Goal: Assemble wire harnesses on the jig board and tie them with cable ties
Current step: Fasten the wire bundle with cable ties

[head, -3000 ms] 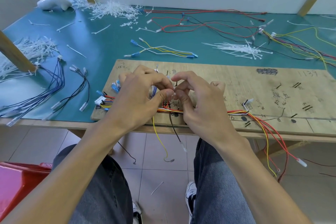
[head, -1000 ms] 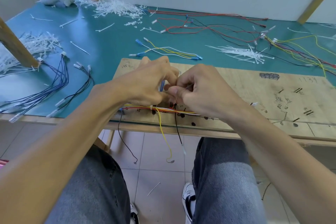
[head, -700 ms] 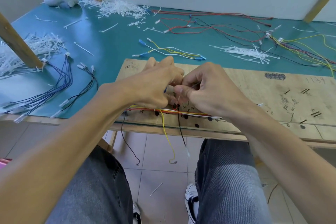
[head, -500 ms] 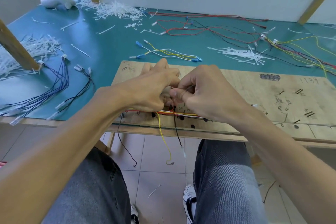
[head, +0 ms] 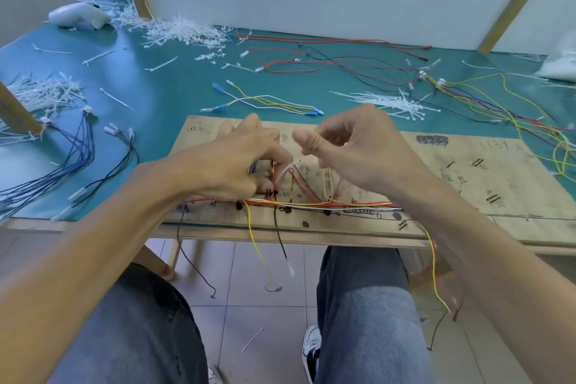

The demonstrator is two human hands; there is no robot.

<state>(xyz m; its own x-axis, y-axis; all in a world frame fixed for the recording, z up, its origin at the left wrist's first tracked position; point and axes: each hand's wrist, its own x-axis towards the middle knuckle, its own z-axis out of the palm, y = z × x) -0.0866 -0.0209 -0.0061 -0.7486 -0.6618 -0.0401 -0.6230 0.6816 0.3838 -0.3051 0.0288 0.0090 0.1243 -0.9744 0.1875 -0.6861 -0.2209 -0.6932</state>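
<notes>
Wires [head: 314,204] lie bundled along the board's [head: 467,178] near edge: light, limp, springy. Left hand [head: 230,165] pinches them; right hand [head: 358,150] is curled, contents unclear. Best gripped beside the tie point.

The teal table [head: 162,93] carries a wooden board [head: 467,184] at its 6 o'clock edge. A heap of white cable ties [head: 184,31] lies at 11 o'clock, with a white tool [head: 79,15] near it at 10. A pile of ties [head: 43,95] sits at 9 and blue wires [head: 74,153] at 8. Red and black wires [head: 327,62] sprawl from 12 to 1, and yellow wires [head: 498,97] at 3. Near the middle lie a small bunch of ties [head: 389,101] and white and yellow wires [head: 265,101].
</notes>
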